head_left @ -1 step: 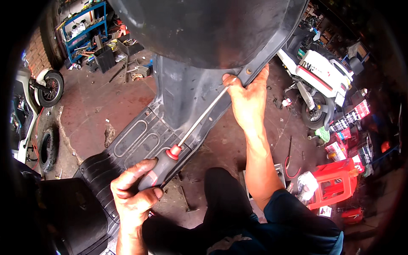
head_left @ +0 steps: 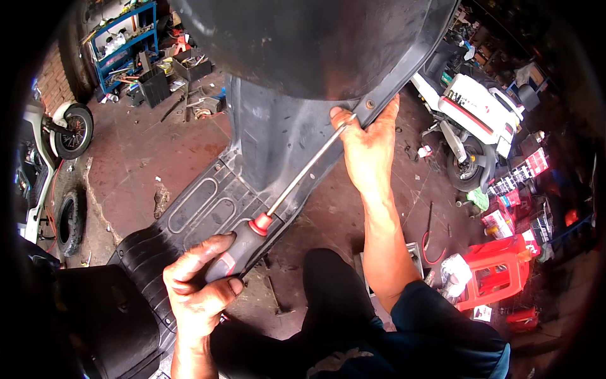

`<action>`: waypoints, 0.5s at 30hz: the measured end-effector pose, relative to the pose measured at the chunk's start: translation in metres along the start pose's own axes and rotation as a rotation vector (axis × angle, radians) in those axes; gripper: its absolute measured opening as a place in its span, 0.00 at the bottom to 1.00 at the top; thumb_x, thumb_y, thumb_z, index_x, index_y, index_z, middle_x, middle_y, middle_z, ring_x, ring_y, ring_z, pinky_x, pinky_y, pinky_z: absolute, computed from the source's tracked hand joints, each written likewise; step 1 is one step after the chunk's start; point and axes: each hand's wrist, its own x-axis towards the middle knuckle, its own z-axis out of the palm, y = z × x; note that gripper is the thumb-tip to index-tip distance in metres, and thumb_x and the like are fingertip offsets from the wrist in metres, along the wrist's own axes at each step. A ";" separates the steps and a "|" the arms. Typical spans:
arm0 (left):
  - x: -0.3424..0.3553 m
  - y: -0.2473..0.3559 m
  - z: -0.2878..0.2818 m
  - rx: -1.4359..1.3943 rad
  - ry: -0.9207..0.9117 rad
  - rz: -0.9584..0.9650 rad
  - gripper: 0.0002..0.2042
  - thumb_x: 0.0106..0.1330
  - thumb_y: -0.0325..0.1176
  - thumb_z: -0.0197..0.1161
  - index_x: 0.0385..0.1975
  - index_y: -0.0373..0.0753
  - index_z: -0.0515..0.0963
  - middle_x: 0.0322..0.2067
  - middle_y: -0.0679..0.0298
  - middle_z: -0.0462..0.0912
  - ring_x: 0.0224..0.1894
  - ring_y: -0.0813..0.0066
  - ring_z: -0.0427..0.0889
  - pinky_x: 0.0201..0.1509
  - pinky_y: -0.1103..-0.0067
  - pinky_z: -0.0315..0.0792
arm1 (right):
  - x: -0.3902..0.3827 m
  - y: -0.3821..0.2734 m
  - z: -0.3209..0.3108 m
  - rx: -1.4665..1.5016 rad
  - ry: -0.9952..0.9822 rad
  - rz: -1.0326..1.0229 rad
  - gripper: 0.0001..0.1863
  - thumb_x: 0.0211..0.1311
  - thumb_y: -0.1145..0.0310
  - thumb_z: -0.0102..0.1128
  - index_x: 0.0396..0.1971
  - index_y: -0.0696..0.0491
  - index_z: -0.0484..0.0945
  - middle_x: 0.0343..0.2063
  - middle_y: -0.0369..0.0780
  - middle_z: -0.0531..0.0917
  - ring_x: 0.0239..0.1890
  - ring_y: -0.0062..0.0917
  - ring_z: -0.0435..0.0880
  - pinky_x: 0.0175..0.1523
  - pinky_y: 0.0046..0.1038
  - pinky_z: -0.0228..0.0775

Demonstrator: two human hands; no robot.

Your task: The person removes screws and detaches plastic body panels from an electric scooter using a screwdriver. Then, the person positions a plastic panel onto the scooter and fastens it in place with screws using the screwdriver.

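Note:
In my left hand [head_left: 197, 287] is a screwdriver [head_left: 235, 254] with a grey and red handle, the fingers wrapped round the grip. Its long metal shaft slants up and right across the scooter's black inner leg panel [head_left: 268, 142]. The shaft's tip lies by the thumb of my right hand [head_left: 367, 151]. That hand clasps the panel's right edge, thumb on the near face and fingers round behind it. Just above the thumb a bolt [head_left: 370, 103] shows in the panel. Below stretches the ribbed black footboard [head_left: 202, 205], running down to the dark seat [head_left: 107, 309].
To the right stand a white scooter [head_left: 480, 110] and a red plastic stool [head_left: 499, 271]. At left are a loose tyre [head_left: 71, 224] and another two-wheeler's wheel [head_left: 77, 131]. A blue shelf [head_left: 126, 47] with scattered tools stands at the far left.
The view has shifted very slightly. Both hands keep their hold, with the screwdriver in nearly the same place.

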 end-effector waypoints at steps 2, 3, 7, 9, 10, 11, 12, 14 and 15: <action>0.003 0.004 0.004 0.067 -0.037 0.041 0.26 0.36 0.16 0.65 0.44 0.29 0.78 0.42 0.56 0.81 0.44 0.72 0.78 0.51 0.80 0.68 | -0.001 0.001 -0.001 0.055 0.013 -0.041 0.48 0.50 0.72 0.65 0.64 0.64 0.41 0.45 0.46 0.77 0.44 0.28 0.78 0.52 0.28 0.69; 0.003 0.006 0.004 0.064 -0.038 0.027 0.26 0.36 0.16 0.65 0.43 0.29 0.78 0.43 0.55 0.81 0.46 0.71 0.78 0.52 0.79 0.68 | -0.002 0.003 -0.005 0.185 -0.057 -0.062 0.47 0.51 0.72 0.65 0.64 0.63 0.42 0.47 0.46 0.75 0.45 0.28 0.77 0.53 0.29 0.69; 0.005 0.001 0.002 0.042 -0.025 0.049 0.27 0.34 0.16 0.65 0.43 0.29 0.78 0.43 0.54 0.81 0.46 0.69 0.78 0.54 0.78 0.68 | 0.000 0.007 -0.022 0.444 -0.215 -0.057 0.44 0.51 0.74 0.66 0.63 0.57 0.47 0.46 0.43 0.72 0.47 0.25 0.75 0.54 0.30 0.69; 0.005 -0.002 -0.001 0.049 -0.010 0.041 0.27 0.34 0.17 0.65 0.43 0.29 0.78 0.43 0.54 0.81 0.46 0.69 0.78 0.54 0.77 0.67 | -0.001 0.001 -0.019 0.533 -0.237 -0.056 0.42 0.50 0.78 0.66 0.61 0.57 0.48 0.45 0.41 0.72 0.45 0.23 0.76 0.51 0.27 0.71; 0.005 -0.004 -0.003 0.056 0.001 0.037 0.27 0.34 0.18 0.66 0.43 0.29 0.78 0.43 0.54 0.81 0.47 0.69 0.78 0.54 0.77 0.67 | -0.002 0.001 -0.014 0.531 -0.239 -0.050 0.42 0.50 0.78 0.66 0.61 0.57 0.48 0.45 0.41 0.72 0.45 0.23 0.76 0.51 0.27 0.71; 0.005 -0.006 -0.004 0.051 -0.005 0.029 0.27 0.34 0.18 0.66 0.43 0.29 0.78 0.43 0.54 0.81 0.47 0.69 0.78 0.54 0.77 0.67 | -0.002 0.001 -0.009 0.386 -0.183 -0.051 0.43 0.49 0.79 0.66 0.61 0.58 0.47 0.45 0.41 0.73 0.43 0.23 0.76 0.49 0.26 0.72; 0.005 -0.008 -0.005 0.038 -0.002 0.036 0.27 0.34 0.19 0.67 0.43 0.29 0.78 0.43 0.53 0.81 0.47 0.68 0.78 0.54 0.77 0.67 | -0.002 0.001 -0.004 0.241 -0.127 -0.053 0.43 0.49 0.80 0.66 0.61 0.59 0.47 0.44 0.42 0.73 0.41 0.22 0.77 0.47 0.24 0.72; 0.003 -0.012 -0.008 0.021 0.000 0.039 0.27 0.34 0.20 0.67 0.43 0.29 0.78 0.43 0.53 0.81 0.47 0.68 0.78 0.55 0.77 0.67 | 0.000 0.001 0.005 0.171 -0.045 -0.079 0.43 0.49 0.81 0.65 0.61 0.61 0.45 0.40 0.41 0.75 0.38 0.21 0.77 0.44 0.22 0.73; 0.002 -0.014 -0.011 0.049 -0.001 0.045 0.27 0.34 0.21 0.68 0.43 0.29 0.78 0.43 0.53 0.81 0.47 0.67 0.78 0.55 0.76 0.67 | 0.001 0.001 0.008 0.189 -0.025 -0.079 0.44 0.49 0.81 0.65 0.61 0.62 0.44 0.39 0.41 0.75 0.38 0.21 0.77 0.44 0.22 0.73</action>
